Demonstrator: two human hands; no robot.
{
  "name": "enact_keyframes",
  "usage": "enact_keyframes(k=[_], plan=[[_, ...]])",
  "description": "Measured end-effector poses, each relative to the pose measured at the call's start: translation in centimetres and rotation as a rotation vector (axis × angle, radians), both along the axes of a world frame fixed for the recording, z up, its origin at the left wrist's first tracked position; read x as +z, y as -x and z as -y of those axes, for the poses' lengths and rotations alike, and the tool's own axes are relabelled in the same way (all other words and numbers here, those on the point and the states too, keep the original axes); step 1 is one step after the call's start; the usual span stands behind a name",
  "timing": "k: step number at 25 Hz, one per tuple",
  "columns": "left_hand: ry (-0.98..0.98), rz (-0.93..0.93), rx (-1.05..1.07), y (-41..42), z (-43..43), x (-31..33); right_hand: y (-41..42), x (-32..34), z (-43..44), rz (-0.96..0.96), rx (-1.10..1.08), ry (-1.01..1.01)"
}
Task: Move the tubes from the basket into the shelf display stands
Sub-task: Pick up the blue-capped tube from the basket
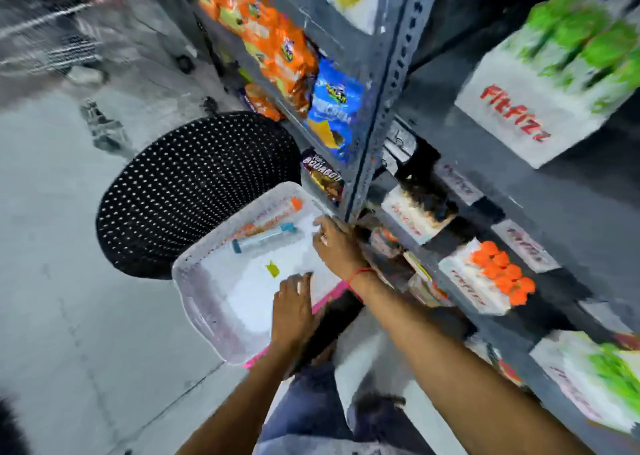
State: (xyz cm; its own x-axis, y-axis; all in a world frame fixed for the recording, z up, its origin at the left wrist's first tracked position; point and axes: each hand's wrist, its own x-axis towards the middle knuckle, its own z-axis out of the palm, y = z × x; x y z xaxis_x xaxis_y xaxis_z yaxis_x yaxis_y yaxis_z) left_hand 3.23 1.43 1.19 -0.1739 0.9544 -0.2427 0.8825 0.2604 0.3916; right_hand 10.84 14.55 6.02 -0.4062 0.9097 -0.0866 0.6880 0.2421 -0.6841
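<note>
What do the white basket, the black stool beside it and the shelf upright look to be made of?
White basket: probably translucent plastic, since its walls show a fine moulded mesh and rounded corners. Black stool: likely matte plastic too, judging by its seat's regular grid of small holes; blur leaves this open. Shelf upright: seemingly grey painted metal, a slotted angle post with a row of punched holes.

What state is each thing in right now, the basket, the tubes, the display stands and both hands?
basket: nearly empty
orange-capped tube: lying in basket
blue-capped tube: lying in basket
orange display stand: full of orange-capped tubes
left hand: on basket rim
right hand: reaching into basket, holding nothing
</note>
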Motion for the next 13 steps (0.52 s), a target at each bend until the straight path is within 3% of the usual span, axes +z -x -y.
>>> enact_keyframes(k=[5, 13], plan=[[0.119, 0.069, 0.014, 1.9, 3.6, -3.0, 9.0, -3.5, 0.4, 0.268, 0.45, 0.082], [0.11, 0.156, 0.073, 1.9, 3.6, -3.7, 16.1, -6.3, 0.3, 0.58, 0.858, -0.242]])
